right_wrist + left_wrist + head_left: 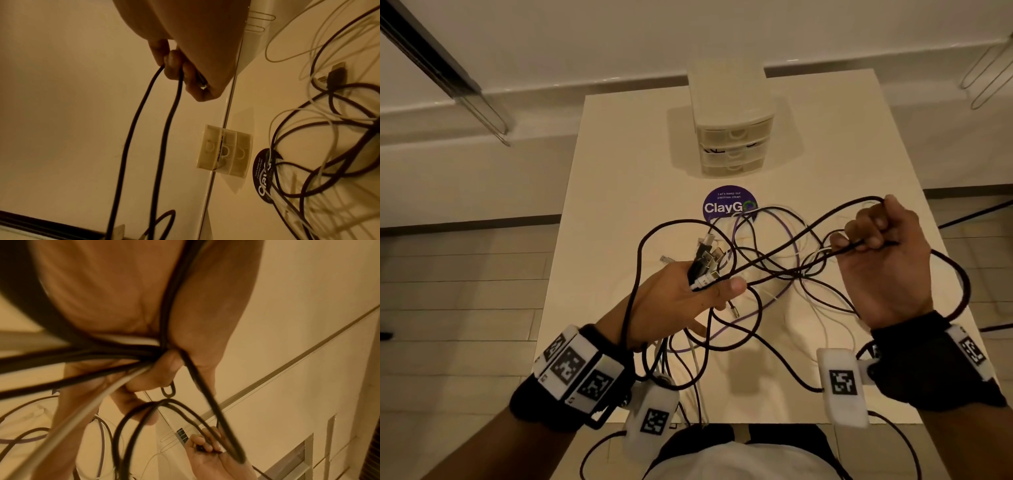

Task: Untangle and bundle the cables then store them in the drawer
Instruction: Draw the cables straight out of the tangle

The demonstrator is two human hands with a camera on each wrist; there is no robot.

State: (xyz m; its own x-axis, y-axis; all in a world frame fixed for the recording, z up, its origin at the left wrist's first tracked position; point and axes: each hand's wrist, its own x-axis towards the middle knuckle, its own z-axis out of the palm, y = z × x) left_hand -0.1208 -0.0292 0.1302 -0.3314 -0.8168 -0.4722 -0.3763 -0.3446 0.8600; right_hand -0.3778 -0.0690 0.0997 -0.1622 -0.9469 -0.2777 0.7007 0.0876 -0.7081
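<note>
A tangle of black, white and purple cables hangs above and lies on the white table. My left hand grips a bunch of cable plug ends between thumb and fingers, held up over the table's middle. In the left wrist view the cable strands run across my palm. My right hand is fisted round a doubled loop of black cable, raised to the right. The right wrist view shows that black cable hanging from my curled fingers. The small drawer unit stands at the table's far side, drawers closed.
A round purple sticker lies on the table before the drawer unit. Loose cable loops trail over the table's near edge toward my body. Floor and a wall skirting surround the table; chair legs stand at far right.
</note>
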